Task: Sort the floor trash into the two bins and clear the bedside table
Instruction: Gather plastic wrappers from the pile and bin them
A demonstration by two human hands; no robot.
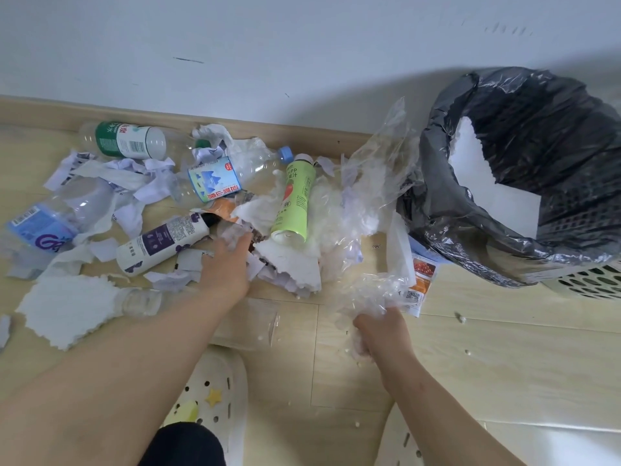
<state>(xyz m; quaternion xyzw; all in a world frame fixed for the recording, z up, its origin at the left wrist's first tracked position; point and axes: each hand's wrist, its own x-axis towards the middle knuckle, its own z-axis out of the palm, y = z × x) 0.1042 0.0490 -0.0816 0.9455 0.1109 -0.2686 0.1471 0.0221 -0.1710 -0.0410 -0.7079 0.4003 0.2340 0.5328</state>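
Trash lies along the wall on the wooden floor: a green-label bottle [124, 140], a blue-label bottle [221, 178], a light green juice bottle [294, 198], a white-and-purple bottle [161, 242], torn paper and white foam pieces [64, 309]. My left hand [225, 264] reaches into the pile beside the purple bottle, its fingertips on a crumpled clear scrap [235, 232]. My right hand [381, 331] grips a bunch of crumpled clear plastic film [376, 196] that rises toward the bin. A bin with a black liner [524, 237] stands at right, holding a white foam sheet [484, 176].
A crushed clear bottle [50, 216] lies at far left and a clear cup [248, 322] on its side near my left wrist. A printed wrapper [420, 280] sits by the bin's foot. My white slippers [215, 395] are at the bottom. Foam crumbs dot the floor.
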